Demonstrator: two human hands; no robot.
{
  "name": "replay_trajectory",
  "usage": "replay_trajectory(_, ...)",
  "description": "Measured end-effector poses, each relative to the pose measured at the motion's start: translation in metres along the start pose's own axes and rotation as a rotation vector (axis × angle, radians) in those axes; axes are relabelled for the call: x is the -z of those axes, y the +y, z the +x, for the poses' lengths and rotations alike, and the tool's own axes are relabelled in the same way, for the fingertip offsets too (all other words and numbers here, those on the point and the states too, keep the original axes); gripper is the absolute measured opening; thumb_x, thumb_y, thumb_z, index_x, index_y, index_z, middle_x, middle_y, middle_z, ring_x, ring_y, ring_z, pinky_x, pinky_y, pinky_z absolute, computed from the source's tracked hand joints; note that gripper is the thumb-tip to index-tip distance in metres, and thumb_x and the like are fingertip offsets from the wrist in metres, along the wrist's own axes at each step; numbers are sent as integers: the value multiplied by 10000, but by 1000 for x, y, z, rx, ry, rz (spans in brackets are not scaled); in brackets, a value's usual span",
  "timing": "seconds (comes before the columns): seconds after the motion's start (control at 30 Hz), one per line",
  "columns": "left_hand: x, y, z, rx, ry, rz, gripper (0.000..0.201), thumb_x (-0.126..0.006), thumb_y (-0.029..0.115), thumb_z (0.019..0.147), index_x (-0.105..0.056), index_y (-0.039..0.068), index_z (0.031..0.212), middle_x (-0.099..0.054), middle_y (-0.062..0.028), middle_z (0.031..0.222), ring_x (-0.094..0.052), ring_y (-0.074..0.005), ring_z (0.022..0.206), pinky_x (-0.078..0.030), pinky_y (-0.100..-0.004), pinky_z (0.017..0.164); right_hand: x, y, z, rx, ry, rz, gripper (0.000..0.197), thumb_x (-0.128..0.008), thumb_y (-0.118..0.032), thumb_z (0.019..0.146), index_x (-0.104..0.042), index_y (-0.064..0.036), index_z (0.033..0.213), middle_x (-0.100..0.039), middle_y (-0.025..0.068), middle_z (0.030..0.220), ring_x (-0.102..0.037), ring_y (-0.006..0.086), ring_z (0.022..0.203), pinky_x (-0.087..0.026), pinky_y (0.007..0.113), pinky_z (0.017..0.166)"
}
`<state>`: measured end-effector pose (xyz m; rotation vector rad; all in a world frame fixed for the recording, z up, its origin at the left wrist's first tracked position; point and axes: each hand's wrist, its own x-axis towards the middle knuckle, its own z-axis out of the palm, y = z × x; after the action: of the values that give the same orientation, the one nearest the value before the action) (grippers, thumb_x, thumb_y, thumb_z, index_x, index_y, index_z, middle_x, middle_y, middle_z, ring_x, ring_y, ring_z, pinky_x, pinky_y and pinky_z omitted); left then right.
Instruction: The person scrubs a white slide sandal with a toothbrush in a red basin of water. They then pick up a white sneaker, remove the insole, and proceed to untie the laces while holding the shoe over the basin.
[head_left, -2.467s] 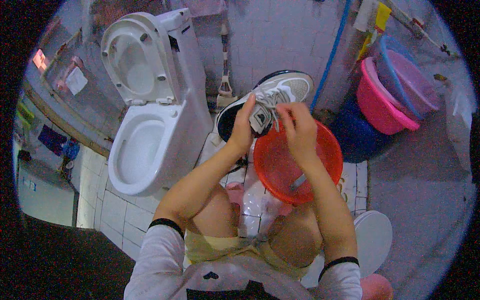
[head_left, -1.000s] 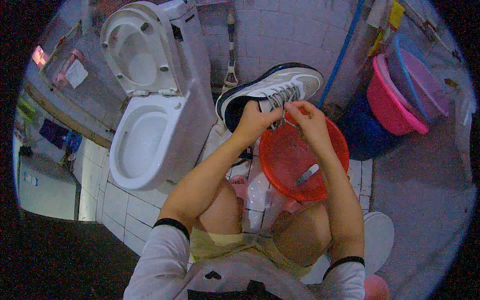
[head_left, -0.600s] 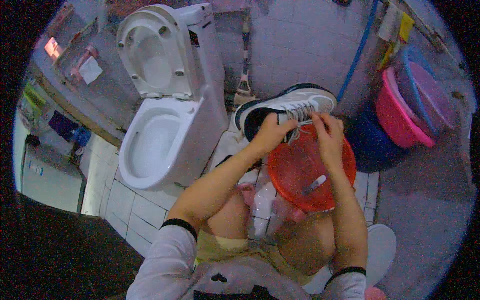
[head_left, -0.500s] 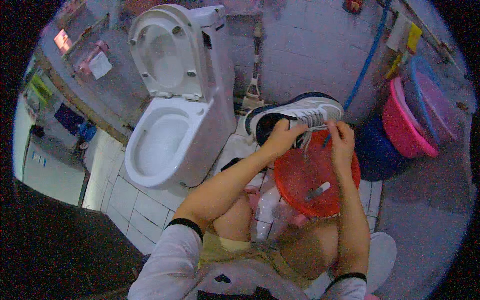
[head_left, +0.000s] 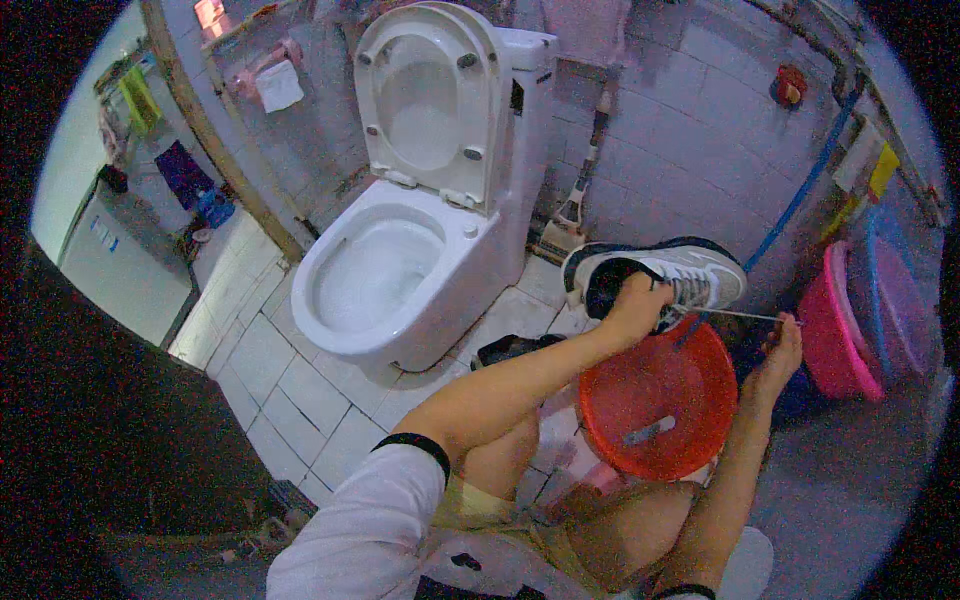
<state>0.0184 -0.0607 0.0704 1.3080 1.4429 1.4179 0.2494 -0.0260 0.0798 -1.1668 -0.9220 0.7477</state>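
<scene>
A white and grey sneaker (head_left: pixel 722 280) with a black sole edge is held on its side above the far rim of a red basin (head_left: pixel 715 385). My left hand (head_left: pixel 637 312) grips it at the dark ankle opening, fingers closed around the tongue and collar area. From the eyelets a pale shoelace (head_left: pixel 740 315) runs taut to the right. Its far end is pinched in the fingers of my right hand (head_left: pixel 783 355), apart from the shoe. Inside the basin lies a small white and grey object (head_left: pixel 650 431), too blurred to name.
A white toilet (head_left: pixel 330 335) with its lid up stands to the left. Behind the sneaker a long-handled tool (head_left: pixel 570 215) leans on the tiled wall. Pink basins (head_left: pixel 835 330) and a blue hose (head_left: pixel 815 180) are at right. A dark shoe (head_left: pixel 515 348) rests on the floor tiles.
My right hand has moved right, away from the sneaker, drawing the shoelace out straight. The left hand keeps its grip on the shoe. The whole view has shifted.
</scene>
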Motion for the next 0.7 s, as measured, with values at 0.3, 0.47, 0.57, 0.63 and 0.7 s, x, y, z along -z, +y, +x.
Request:
replay_trajectory(0.3, 1, -12, 17, 151, -142, -73, 396, -528, 332, 745, -561, -41, 875, -550, -185, 841, -515, -273, 777, -409, -372, 686, -3, 31, 29, 300, 138, -230, 229, -523, -269, 886, -590, -51, 903, -545, 2, 825, -459, 109, 735, -365, 240, 681)
replay_trajectory(0.47, 2, -30, 31, 160, -249, -86, 444, -553, 378, 752, -554, -34, 918, -557, -152, 862, -521, -251, 802, -417, -366, 714, -16, 18, 10, 51, -139, 146, 233, -494, -292, 901, -543, -65, 890, -556, 33, 811, -492, 140, 756, -395, 263, 729)
replay_trajectory(0.57, -2, -56, 32, 126, -128, -102, 404, -598, 332, 724, -547, -45, 859, -563, -133, 801, -534, -222, 751, -425, -336, 671, -43, -8, -25, -146, -440, 553, 211, -480, -288, 905, -510, -81, 878, -537, 24, 746, -480, 130, 627, -427, 282, 664)
replay_trajectory(0.63, 2, -57, 33, 156, -169, -39, 545, -634, 419, 733, -533, -51, 990, -579, -179, 958, -552, -253, 881, -441, -358, 772, -34, -1, -29, -158, -787, 618, 180, -474, -268, 907, -496, -93, 871, -515, 11, 702, -447, 117, 534, -440, 291, 612)
replay_trajectory(0.7, 13, -32, 30, 212, -191, 64, 549, -652, 413, 720, -539, -65, 965, -581, -191, 963, -560, -263, 881, -449, -363, 768, -34, 13, -28, -91, -707, -135, 125, -508, -191, 884, -520, -68, 901, -512, 11, 697, -424, 99, 516, -416, 273, 579)
